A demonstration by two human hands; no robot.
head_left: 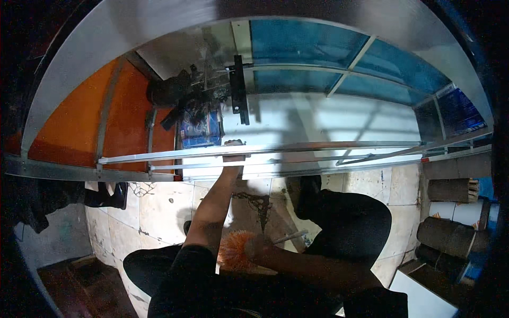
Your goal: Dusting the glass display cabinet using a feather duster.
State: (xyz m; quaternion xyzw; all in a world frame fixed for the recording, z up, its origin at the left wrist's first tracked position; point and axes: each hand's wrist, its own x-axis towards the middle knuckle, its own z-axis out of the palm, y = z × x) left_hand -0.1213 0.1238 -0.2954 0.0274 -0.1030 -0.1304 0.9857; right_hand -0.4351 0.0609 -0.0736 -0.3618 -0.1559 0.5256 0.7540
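My left arm reaches forward to the low metal rails (328, 146) along the front of a glass-panelled cabinet. There my left hand (233, 151) is closed round a rail, its knuckles showing just behind it. Close to my body, my right hand (259, 250) grips a brush (233, 249) with orange bristles. The brush's pale handle (290, 236) sticks out to the right between my knees. Shadow hides most of the right fingers.
Inside the cabinet, a blue patterned box (200, 130) lies beneath dark, jumbled items, beside a black bar (238, 90). Orange panels (124, 116) stand left, blue panes (302, 45) at the back. Rolled bundles (445, 233) are stacked right, above a white board (424, 297). The tiled floor (164, 212) is stained.
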